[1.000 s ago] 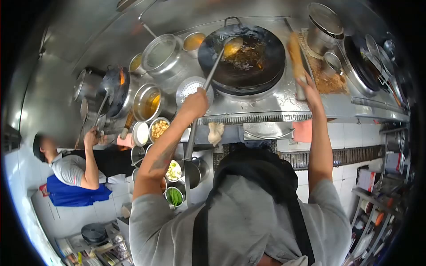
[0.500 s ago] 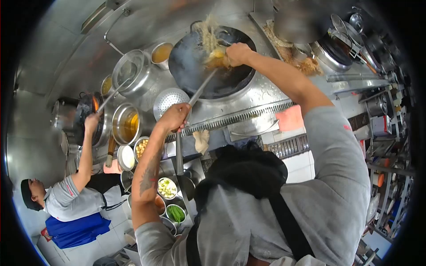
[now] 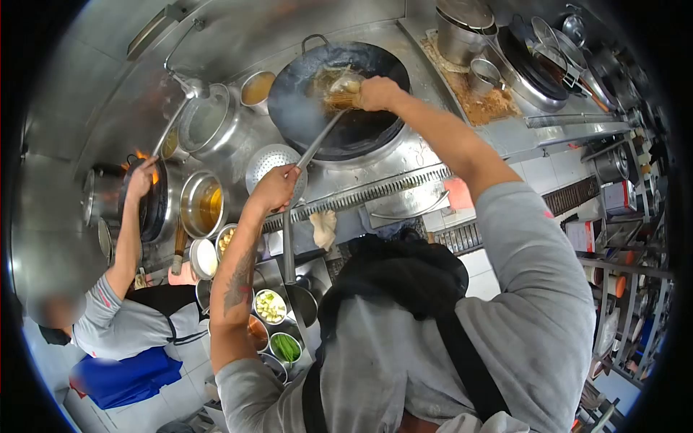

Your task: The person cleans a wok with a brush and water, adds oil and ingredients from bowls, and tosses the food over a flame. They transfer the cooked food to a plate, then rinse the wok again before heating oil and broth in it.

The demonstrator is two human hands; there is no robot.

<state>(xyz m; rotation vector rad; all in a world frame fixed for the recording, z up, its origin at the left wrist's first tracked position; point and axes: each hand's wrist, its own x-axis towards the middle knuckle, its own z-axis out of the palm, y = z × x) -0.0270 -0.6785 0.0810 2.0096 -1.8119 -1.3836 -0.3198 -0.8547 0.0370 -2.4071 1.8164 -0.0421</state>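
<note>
A big black wok [image 3: 368, 133] sits on the steel range, steam rising off its left side. My right hand [image 3: 380, 94] is closed over it around a bundle of thin sticks like a bamboo brush [image 3: 339, 99]. A metal ladle [image 3: 320, 139] reaches into the wok, its bowl near the brush tips. My left hand [image 3: 275, 189] is wrapped round the ladle's handle, beside a perforated strainer [image 3: 268, 164] at the wok's lower left. Strands of something pale and brown show in the wok by the ladle bowl.
At the left a co-worker's hand [image 3: 141, 178] holds a ladle near a second wok [image 3: 154, 209] with flames behind. Pots of liquid and an oil pot [image 3: 202, 204] stand between the woks. Ingredient bowls [image 3: 270, 307] line the lower left; pots are stacked upper right.
The splash of pale material above the wok has dropped down. Both my hands have shifted slightly left. The co-worker's ladle has swung upward, and the view has moved a little.
</note>
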